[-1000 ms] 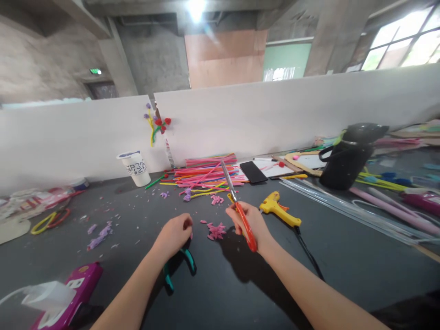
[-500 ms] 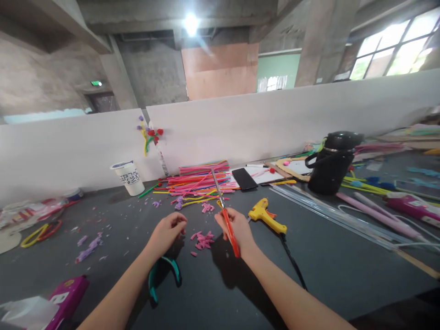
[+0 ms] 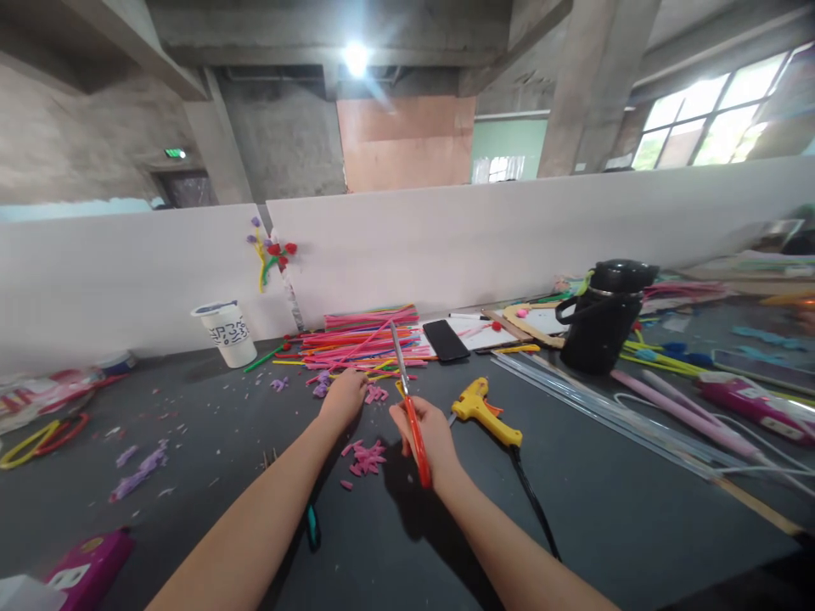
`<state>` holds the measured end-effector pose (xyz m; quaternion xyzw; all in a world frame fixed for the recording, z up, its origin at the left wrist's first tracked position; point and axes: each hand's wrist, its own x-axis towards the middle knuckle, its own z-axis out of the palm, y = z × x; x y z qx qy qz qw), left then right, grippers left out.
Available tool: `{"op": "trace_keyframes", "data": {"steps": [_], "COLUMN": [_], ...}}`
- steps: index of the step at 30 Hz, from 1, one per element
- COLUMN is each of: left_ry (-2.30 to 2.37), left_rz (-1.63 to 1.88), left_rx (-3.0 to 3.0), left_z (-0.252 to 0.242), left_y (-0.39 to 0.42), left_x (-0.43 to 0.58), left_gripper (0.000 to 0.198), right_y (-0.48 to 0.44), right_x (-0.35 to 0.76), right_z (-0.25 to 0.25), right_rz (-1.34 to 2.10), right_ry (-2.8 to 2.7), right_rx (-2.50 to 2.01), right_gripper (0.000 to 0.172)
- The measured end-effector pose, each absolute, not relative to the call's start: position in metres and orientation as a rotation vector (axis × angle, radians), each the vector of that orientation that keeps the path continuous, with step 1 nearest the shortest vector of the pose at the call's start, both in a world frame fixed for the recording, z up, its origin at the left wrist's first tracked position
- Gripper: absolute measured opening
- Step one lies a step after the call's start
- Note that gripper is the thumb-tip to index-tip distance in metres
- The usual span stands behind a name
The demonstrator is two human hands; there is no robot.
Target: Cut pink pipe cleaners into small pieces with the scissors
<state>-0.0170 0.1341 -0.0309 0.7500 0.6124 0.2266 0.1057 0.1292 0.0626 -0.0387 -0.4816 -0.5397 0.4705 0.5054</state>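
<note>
My right hand [image 3: 428, 433] grips a pair of scissors [image 3: 415, 428] by the orange-red handles, blades pointing up and away. Forward of the pink cuttings, my left hand [image 3: 344, 400] reaches low over the table, fingers curled together; whatever they hold is hidden. Close to its fingertips lie a few pink pieces [image 3: 377, 394] and a purple fuzzy piece [image 3: 323, 383]. Short pink cuttings [image 3: 366, 458] form a small heap between my forearms. Beyond the hands is a pile of coloured pipe cleaners [image 3: 356, 341], mostly pink. Teal-handled pliers [image 3: 312, 526] are partly covered by my left forearm.
A yellow glue gun [image 3: 487, 412] with a black cord lies right of my right hand. Behind it are a phone [image 3: 446, 340], clear sticks [image 3: 592, 412] and a black flask [image 3: 602, 318]. A white cup [image 3: 226, 335] stands at left, near purple scraps [image 3: 140, 471].
My left hand has moved forward and right, past the pink heap to the edge of the pipe cleaners. My right hand still holds the scissors. The view has shifted slightly.
</note>
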Motion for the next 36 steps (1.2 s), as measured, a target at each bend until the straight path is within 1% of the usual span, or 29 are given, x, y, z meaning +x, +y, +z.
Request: {"op": "trace_keyframes", "data": {"steps": [7, 9, 10, 12, 16, 18, 20, 24, 30, 36], "left_ry": [1.814, 1.823, 1.82, 1.795, 1.579, 1.291, 1.169, 1.079, 0.95, 0.821], "left_rz": [0.669, 0.703, 0.728, 0.756, 0.774, 0.851, 0.888, 0.895, 0.903, 0.854], "left_rx": [2.146, 2.08, 2.042, 1.95, 1.783, 1.4, 1.198, 1.104, 0.981, 0.86], "left_z": [-0.033, -0.027, -0.023, -0.015, 0.0, 0.005, 0.008, 0.01, 0.007, 0.005], "left_y": [0.136, 0.129, 0.122, 0.102, 0.046, 0.022, 0.007, -0.002, -0.005, -0.006], "left_x": [-0.02, -0.027, -0.031, -0.037, -0.036, -0.03, -0.024, -0.022, -0.025, -0.026], "left_gripper": [0.031, 0.029, 0.024, 0.024, 0.03, 0.026, 0.021, 0.018, 0.028, 0.021], "right_y": [0.063, 0.063, 0.063, 0.061, 0.05, 0.042, 0.034, 0.023, 0.016, 0.011], "right_x": [0.128, 0.129, 0.129, 0.129, 0.125, 0.121, 0.117, 0.112, 0.112, 0.109], "right_z": [-0.038, -0.037, -0.036, -0.033, -0.024, -0.019, -0.016, -0.011, -0.007, -0.003], "right_rz": [1.13, 1.137, 1.144, 1.167, 1.297, 1.382, 1.438, 1.482, 1.495, 1.467], "right_ry": [-1.357, -1.365, -1.367, -1.371, -1.392, -1.412, -1.413, -1.397, -1.461, -1.483], "right_rx": [-1.169, -1.175, -1.177, -1.175, -1.109, -1.042, -0.998, -0.984, -0.968, -0.961], "right_gripper": [0.014, 0.013, 0.013, 0.013, 0.014, 0.015, 0.016, 0.015, 0.014, 0.009]}}
